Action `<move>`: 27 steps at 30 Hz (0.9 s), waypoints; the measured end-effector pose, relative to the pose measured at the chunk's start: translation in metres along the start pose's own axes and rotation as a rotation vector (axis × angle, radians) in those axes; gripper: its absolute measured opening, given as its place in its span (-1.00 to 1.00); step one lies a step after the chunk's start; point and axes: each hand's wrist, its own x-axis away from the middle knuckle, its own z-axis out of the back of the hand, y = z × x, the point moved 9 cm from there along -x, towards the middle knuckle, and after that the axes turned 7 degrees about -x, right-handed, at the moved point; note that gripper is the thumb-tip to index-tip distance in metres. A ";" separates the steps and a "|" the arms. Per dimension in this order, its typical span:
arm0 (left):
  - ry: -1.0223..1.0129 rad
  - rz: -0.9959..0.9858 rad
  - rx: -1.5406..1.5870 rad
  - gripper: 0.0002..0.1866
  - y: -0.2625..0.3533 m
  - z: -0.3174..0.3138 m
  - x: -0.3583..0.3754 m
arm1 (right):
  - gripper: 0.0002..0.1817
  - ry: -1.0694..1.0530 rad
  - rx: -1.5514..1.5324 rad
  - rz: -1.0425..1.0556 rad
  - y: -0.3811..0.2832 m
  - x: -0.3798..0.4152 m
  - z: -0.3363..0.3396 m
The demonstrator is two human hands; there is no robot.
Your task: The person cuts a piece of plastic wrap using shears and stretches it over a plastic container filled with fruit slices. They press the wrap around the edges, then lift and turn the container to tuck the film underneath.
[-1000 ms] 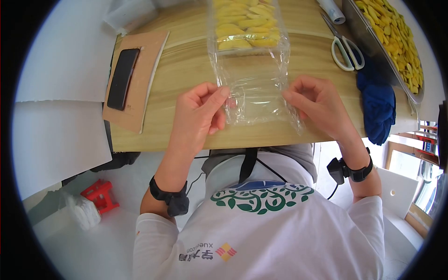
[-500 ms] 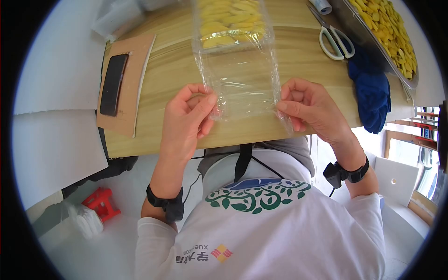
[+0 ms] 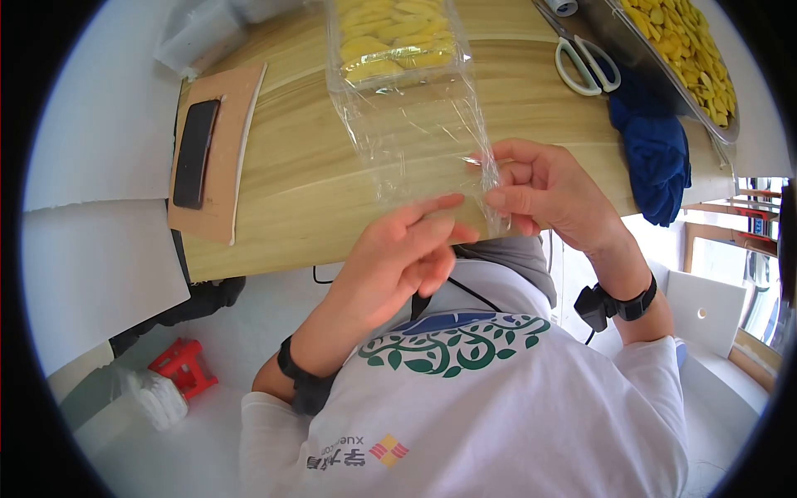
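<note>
A clear plastic bag (image 3: 415, 137) stretches toward me across the wooden table. At its far end lie yellow slices (image 3: 394, 37), flat and packed in rows inside the plastic. Pinched between the fingers of my right hand (image 3: 548, 191) is the bag's near right corner. My left hand (image 3: 407, 257) is just below the bag's near edge, its fingers apart and slightly blurred by motion. Whether its fingertips touch the film is hard to make out, but they hold nothing visible.
White-handled scissors (image 3: 588, 66) and a dark blue cloth (image 3: 656, 162) lie to the right. A metal tray (image 3: 664, 91) of yellow slices stands beyond them. On the left, a black phone (image 3: 197, 153) rests on cardboard (image 3: 241, 149). Below is a red plastic stool (image 3: 184, 368).
My left hand has let go of the bag's left corner and moved right and toward me. My right hand still pinches the right corner. The bag's near end now hangs slanted.
</note>
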 end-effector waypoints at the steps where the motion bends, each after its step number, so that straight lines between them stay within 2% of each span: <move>1: -0.001 -0.001 0.000 -0.50 0.001 -0.004 -0.006 | -0.53 -0.014 -0.011 -0.002 0.000 0.000 -0.001; 3: 0.026 -0.086 0.200 -0.61 0.012 -0.006 -0.016 | -0.51 -0.014 -0.023 -0.002 -0.001 0.000 -0.003; 6: 0.074 -0.114 0.310 -0.69 0.015 -0.004 -0.025 | -0.48 -0.020 -0.041 -0.006 0.000 0.001 -0.002; 11: 0.121 -0.138 0.322 -0.82 0.015 0.002 -0.029 | -0.44 -0.052 0.007 -0.010 -0.003 0.000 0.002; 14: 0.126 -0.160 0.351 -0.86 0.015 0.006 -0.026 | -0.48 0.033 0.088 0.077 -0.016 -0.006 0.017; 16: 0.098 -0.176 0.358 -0.88 0.016 0.004 -0.025 | -0.52 0.111 -0.166 0.190 -0.020 -0.017 0.036; 20: 0.121 -0.185 0.357 -0.91 0.016 0.006 -0.024 | -0.57 0.132 -0.280 0.147 -0.022 -0.040 0.031; 22: 0.109 -0.191 0.353 -0.91 0.017 0.006 -0.023 | -0.69 -0.011 -0.404 0.145 -0.020 -0.057 0.023; 27: 0.198 -0.226 0.321 -0.89 0.023 0.012 -0.014 | -0.80 -0.051 -0.405 0.096 -0.015 -0.075 0.011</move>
